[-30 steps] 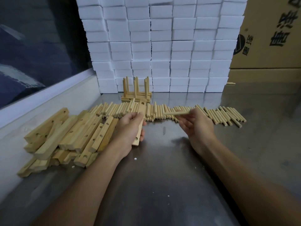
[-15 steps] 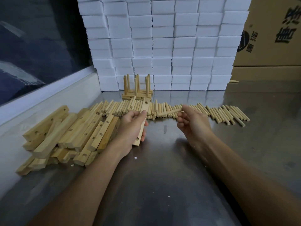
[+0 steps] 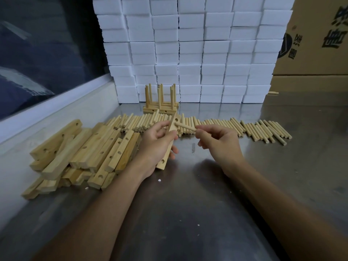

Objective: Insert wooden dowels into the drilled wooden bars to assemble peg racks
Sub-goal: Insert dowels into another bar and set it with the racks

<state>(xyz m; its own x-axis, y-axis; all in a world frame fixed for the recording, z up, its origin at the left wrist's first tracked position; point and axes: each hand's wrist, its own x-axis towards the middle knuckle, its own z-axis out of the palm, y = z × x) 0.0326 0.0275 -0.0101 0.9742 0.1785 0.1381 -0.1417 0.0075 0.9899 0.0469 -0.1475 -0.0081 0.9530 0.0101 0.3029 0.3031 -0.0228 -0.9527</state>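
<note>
My left hand (image 3: pixel 157 143) grips a drilled wooden bar (image 3: pixel 163 161) that stands tilted on the steel table, its near end by my wrist and its far end up by the dowel row. My right hand (image 3: pixel 219 143) pinches a single dowel (image 3: pixel 186 127) and holds it level, its left tip at the bar's upper hole. A long row of loose dowels (image 3: pixel 226 126) lies across the table behind both hands. A heap of drilled bars (image 3: pixel 81 153) lies to the left of my left hand. Finished peg racks (image 3: pixel 161 102) stand stacked behind the row.
A wall of white foam blocks (image 3: pixel 192 49) rises at the back. Cardboard boxes (image 3: pixel 316 44) stand at the back right. A white ledge (image 3: pixel 56 102) under a dark window borders the steel table (image 3: pixel 188 194) on the left.
My right hand has carried the dowel leftward from above the dowel row until its tip meets the bar's upper hole. My left hand has kept its grip on the bar.
</note>
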